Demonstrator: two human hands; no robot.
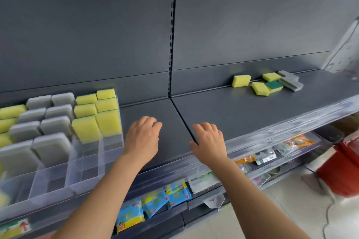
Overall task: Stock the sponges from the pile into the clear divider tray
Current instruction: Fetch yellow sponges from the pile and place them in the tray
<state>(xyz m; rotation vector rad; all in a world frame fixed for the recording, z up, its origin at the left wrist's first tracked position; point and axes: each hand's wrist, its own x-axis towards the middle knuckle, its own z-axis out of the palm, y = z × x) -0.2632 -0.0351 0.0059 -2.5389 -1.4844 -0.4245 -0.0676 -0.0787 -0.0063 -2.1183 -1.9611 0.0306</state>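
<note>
A clear divider tray (85, 169) stands on the left of the dark shelf, its lanes holding upright yellow sponges (97, 120) and grey sponges (52, 126). The front ends of the lanes hold nothing. The sponge pile (268, 83) lies at the back right of the shelf, a loose mix of yellow, green-topped and grey sponges. My left hand (142, 137) hovers over the bare shelf just right of the tray, fingers loosely curled, holding nothing. My right hand (209, 141) is beside it near the shelf seam, also holding nothing, well short of the pile.
The dark shelf (242, 110) has a clear front lip (272, 132). Below it, a lower shelf holds blue packets (155, 202) and other packaged goods (275, 151). A red bin (342, 170) stands on the floor at the right.
</note>
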